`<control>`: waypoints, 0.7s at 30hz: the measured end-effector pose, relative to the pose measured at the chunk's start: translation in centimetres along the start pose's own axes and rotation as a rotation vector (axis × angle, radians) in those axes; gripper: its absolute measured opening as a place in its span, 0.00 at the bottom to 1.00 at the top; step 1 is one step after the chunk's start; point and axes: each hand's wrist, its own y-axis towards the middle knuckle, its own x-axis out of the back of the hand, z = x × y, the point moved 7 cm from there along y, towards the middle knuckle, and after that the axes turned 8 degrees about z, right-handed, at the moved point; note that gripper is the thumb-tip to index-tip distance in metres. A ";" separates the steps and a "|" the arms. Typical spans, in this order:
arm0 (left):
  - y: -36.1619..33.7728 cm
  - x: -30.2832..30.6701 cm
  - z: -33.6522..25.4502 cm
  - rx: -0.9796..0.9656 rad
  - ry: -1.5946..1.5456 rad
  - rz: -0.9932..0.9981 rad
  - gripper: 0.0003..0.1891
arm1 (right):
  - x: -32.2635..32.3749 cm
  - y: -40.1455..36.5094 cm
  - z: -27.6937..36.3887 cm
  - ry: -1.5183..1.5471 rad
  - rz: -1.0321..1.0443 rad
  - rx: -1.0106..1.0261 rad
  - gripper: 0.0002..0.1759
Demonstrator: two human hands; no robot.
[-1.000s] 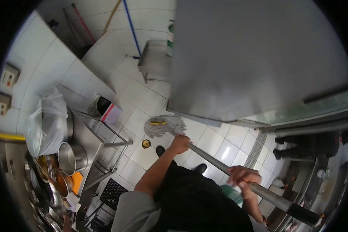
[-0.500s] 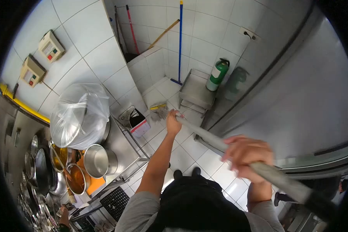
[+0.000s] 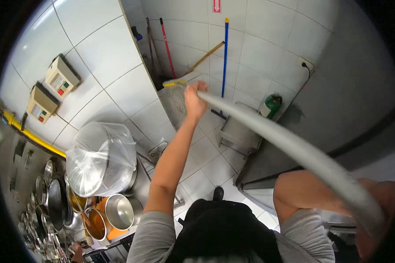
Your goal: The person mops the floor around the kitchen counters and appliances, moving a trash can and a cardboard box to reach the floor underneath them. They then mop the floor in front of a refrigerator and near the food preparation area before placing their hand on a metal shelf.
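Observation:
A mop with a long grey handle (image 3: 289, 138) slants across the view, its near end at the lower right. My left hand (image 3: 195, 101) is closed around the handle towards the far end. Beyond that hand, the mop's grey strands (image 3: 174, 100) hang from a yellow clamp (image 3: 174, 83) and overlap the low tiled ledge in the corner. My right hand (image 3: 379, 206) is at the handle's near end, by the dark right edge of the view, its fingers mostly hidden there.
A blue-handled squeegee (image 3: 225, 61) leans on the back wall. Near it stand a metal stand (image 3: 239, 131) and a green cylinder (image 3: 272, 106). Large grey metal doors (image 3: 338, 101) flank the right. At left are a plastic-covered pot (image 3: 102, 160), a steel pot (image 3: 120, 212) and several pans.
The mop head has risen from the floor towards the corner ledge. My right hand has moved outward to the right with the handle's near end. The view has tilted up slightly.

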 end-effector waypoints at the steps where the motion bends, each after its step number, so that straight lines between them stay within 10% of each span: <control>1: 2.8 0.8 -0.5 -0.015 -0.014 -0.045 0.07 | 0.2 1.9 -1.7 -0.097 0.025 -0.037 0.14; 10: 18.0 3.3 0.0 -0.112 -0.038 -0.223 0.10 | 4.9 4.3 -11.5 0.096 0.331 -0.554 0.16; 21: 12.6 -6.3 17.4 0.128 0.024 -0.073 0.12 | 15.5 2.0 -31.7 0.222 0.426 -0.786 0.17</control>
